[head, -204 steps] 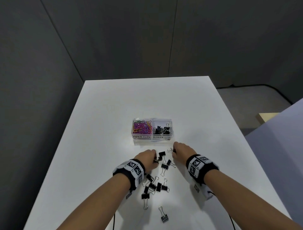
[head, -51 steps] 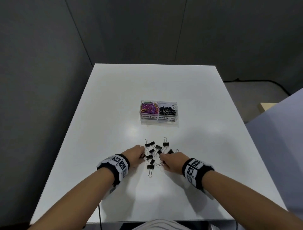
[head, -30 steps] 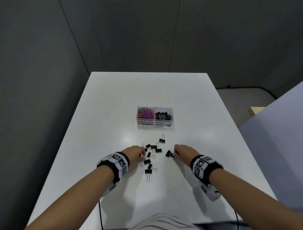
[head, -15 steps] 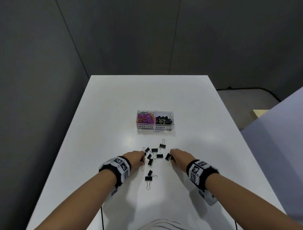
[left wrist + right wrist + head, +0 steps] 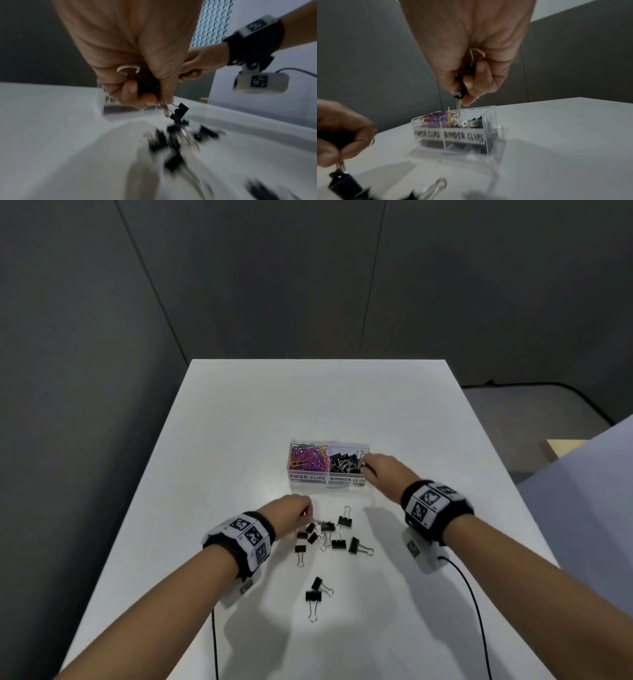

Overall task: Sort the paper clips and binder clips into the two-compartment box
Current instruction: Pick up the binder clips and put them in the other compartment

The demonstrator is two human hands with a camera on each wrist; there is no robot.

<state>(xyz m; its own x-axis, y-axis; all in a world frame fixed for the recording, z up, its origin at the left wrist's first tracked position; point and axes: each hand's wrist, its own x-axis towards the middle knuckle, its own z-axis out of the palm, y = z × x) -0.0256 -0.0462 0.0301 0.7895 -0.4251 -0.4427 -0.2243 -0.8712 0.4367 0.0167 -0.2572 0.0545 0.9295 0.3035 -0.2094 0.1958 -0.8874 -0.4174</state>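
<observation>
— Right hand (image 5: 383, 466)?
— Pinching binder clips (image 5: 461, 86), poised above the two-compartment box (image 5: 327, 478), wire handles pointing down over the BINDER CLIPS side, to the right of the divider.
— Left hand (image 5: 291, 513)?
— Nearer the loose pile (image 5: 330, 537) on the tabletop (image 5: 239, 440), gripping binder clips too.

I count one box (image 5: 310, 477) with two compartments and roughly ten loose binder clips (image 5: 338, 544) on the table (image 5: 239, 440). The paper clips (image 5: 306, 457) are too tangled to count.
</observation>
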